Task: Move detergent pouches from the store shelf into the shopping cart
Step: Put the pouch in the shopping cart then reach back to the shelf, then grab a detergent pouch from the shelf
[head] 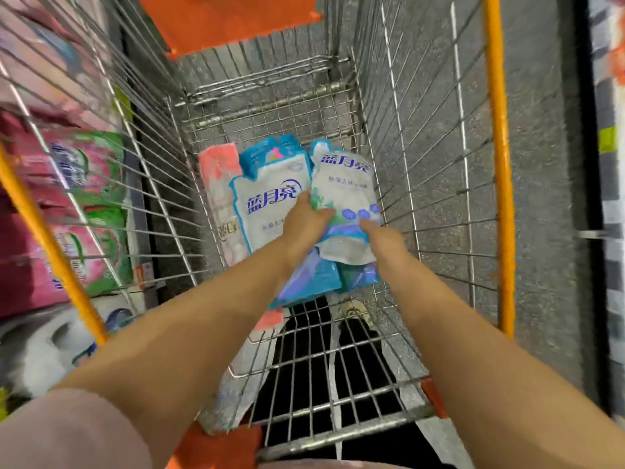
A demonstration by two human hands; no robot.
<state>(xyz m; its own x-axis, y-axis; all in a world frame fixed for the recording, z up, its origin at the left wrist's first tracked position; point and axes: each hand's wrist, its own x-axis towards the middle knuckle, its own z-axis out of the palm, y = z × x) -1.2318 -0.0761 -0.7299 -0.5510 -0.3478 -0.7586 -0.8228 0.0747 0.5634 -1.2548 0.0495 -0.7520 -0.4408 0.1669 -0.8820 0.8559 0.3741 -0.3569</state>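
Observation:
Both my arms reach down into the wire shopping cart (419, 137). My left hand (306, 221) and my right hand (384, 236) together hold a blue and white detergent pouch (345, 187) at its lower part, low in the cart near the right wall. My left fingers curl onto its left edge; my right fingers grip its lower right side. Another blue and white pouch (267, 204) lies flat just left of it, with a third (274, 155) behind. A pink and white pouch (218, 179) lies against the left wall. More blue pouches (313, 280) lie under my wrists.
The cart has orange rails (499, 164) and an orange flap (223, 18) at its far end. Store shelves on the left hold pink and green detergent bags (88, 211) and white packs (40, 343). Grey floor lies right of the cart. A shoe (355, 314) shows through the cart's mesh.

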